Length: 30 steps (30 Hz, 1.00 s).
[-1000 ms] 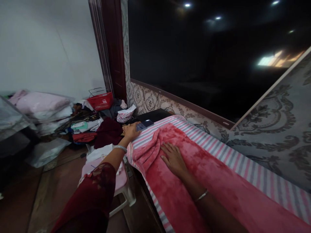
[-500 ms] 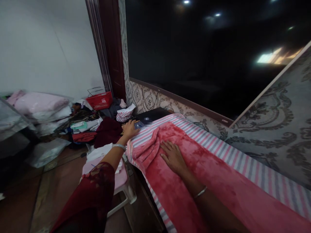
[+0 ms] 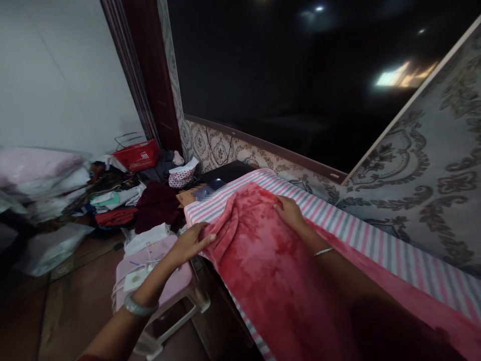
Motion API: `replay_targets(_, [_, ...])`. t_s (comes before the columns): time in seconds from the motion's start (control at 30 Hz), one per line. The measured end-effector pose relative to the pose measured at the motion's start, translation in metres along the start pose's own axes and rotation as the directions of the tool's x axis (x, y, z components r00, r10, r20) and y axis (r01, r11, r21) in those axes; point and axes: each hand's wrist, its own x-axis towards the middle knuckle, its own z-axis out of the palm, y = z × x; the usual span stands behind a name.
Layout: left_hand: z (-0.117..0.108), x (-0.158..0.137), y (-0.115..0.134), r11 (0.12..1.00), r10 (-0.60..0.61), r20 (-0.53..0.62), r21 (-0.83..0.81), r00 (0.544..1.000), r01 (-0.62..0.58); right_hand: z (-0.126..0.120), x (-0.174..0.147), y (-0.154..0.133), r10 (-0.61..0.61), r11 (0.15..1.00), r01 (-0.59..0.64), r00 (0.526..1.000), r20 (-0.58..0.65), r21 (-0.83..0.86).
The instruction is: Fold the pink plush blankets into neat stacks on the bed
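Observation:
A red plush cloth (image 3: 263, 250) with bunched folds at its far left corner lies over a pink, white and grey striped cloth (image 3: 361, 240) on a long surface. My left hand (image 3: 193, 243) is at that corner, its thumb over the folds and its fingers around the plush edge. At the far side of the plush cloth, my right hand (image 3: 291, 213) pinches its edge, which is slightly lifted; part of its fingers are hidden.
Left of the surface stands a pink stool (image 3: 171, 283) bearing white cloth and a small white device. Heaped clothes, a red basket (image 3: 137, 155) and a polka-dot item (image 3: 182, 174) lie behind. A dark screen (image 3: 285, 75) hangs on the patterned wall. A dark blue item (image 3: 205, 192) lies past the striped cloth.
My left hand has come back from the dark blue item to the plush corner. My right hand has gone from lying flat on the plush to its far edge. The view has shifted.

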Motion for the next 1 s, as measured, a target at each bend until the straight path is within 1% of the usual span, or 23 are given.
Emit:
replay_targets(0.07, [0.003, -0.003, 0.004, 0.999, -0.043, 0.003, -0.020, 0.999, 0.043, -0.007, 0.010, 0.012, 0.143, 0.990, -0.142, 0.986, 0.081, -0.023])
replay_targets(0.13, [0.007, 0.000, 0.004, 0.995, -0.099, -0.026, 0.003, 0.995, 0.099, -0.010, 0.019, 0.017, 0.215, 0.977, -0.213, 0.969, 0.120, -0.026])
replay_targets(0.2, [0.009, 0.006, 0.001, 0.990, -0.137, -0.029, 0.013, 0.990, 0.138, -0.008, 0.029, 0.016, 0.220, 0.975, -0.219, 0.966, 0.133, -0.021])
replay_targets(0.27, [0.008, 0.011, -0.001, 0.987, -0.159, -0.019, -0.017, 0.987, 0.159, -0.004, 0.040, 0.011, 0.214, 0.977, -0.215, 0.966, 0.148, -0.009])
replay_targets(0.3, [0.006, 0.013, -0.001, 0.984, -0.173, -0.033, -0.046, 0.984, 0.171, -0.001, 0.047, 0.007, 0.209, 0.977, -0.211, 0.966, 0.156, -0.001])
replay_targets(0.37, [-0.001, 0.014, -0.001, 0.970, -0.204, -0.071, -0.148, 0.976, 0.192, 0.006, 0.058, -0.003, 0.199, 0.979, -0.204, 0.964, 0.177, 0.014])
replay_targets(0.4, [-0.005, 0.013, 0.000, 0.952, -0.222, -0.071, -0.233, 0.973, 0.200, 0.010, 0.063, -0.009, 0.194, 0.979, -0.202, 0.962, 0.191, 0.022])
replay_targets(0.43, [-0.009, 0.013, 0.001, 0.918, -0.242, -0.053, -0.334, 0.969, 0.212, 0.014, 0.067, -0.014, 0.189, 0.980, -0.199, 0.960, 0.204, 0.027])
replay_targets(0.5, [-0.016, 0.012, 0.003, 0.822, -0.283, -0.002, -0.515, 0.959, 0.242, 0.022, 0.072, -0.024, 0.188, 0.980, -0.199, 0.958, 0.215, 0.027])
replay_targets(0.53, [-0.019, 0.012, 0.004, 0.781, -0.309, 0.001, -0.570, 0.951, 0.254, 0.024, 0.074, -0.028, 0.194, 0.979, -0.203, 0.960, 0.203, 0.020])
replay_targets(0.57, [-0.022, 0.013, 0.005, 0.757, -0.338, -0.020, -0.599, 0.941, 0.260, 0.025, 0.076, -0.031, 0.206, 0.977, -0.211, 0.962, 0.178, 0.009])
replay_targets(0.63, [-0.025, 0.015, 0.009, 0.747, -0.375, -0.091, -0.618, 0.922, 0.243, 0.017, 0.082, -0.032, 0.227, 0.974, -0.226, 0.971, 0.071, -0.019])
replay_targets(0.73, [-0.028, 0.025, 0.022, 0.702, -0.355, -0.146, -0.694, 0.923, 0.160, -0.014, 0.100, -0.024, 0.179, 0.980, -0.190, 0.971, -0.159, -0.055])
replay_targets(0.8, [-0.028, 0.037, 0.030, 0.668, -0.327, -0.172, -0.737, 0.929, 0.099, -0.040, 0.116, -0.014, 0.133, 0.986, -0.153, 0.957, -0.257, -0.060])
replay_targets(0.87, [-0.025, 0.054, 0.033, 0.685, -0.301, -0.215, -0.726, 0.929, 0.054, -0.057, 0.130, -0.006, 0.137, 0.985, -0.159, 0.950, -0.281, -0.058])
replay_targets(0.9, [-0.021, 0.063, 0.031, 0.710, -0.290, -0.239, -0.703, 0.927, 0.041, -0.059, 0.135, -0.002, 0.157, 0.981, -0.182, 0.949, -0.274, -0.066])
replay_targets(0.93, [-0.016, 0.071, 0.028, 0.740, -0.282, -0.265, -0.671, 0.922, 0.034, -0.057, 0.137, 0.001, 0.183, 0.974, -0.210, 0.949, -0.255, -0.083])
replay_targets(1.0, [-0.003, 0.084, 0.017, 0.809, -0.287, -0.320, -0.586, 0.903, 0.050, -0.041, 0.136, 0.006, 0.243, 0.954, -0.269, 0.952, -0.187, -0.131])
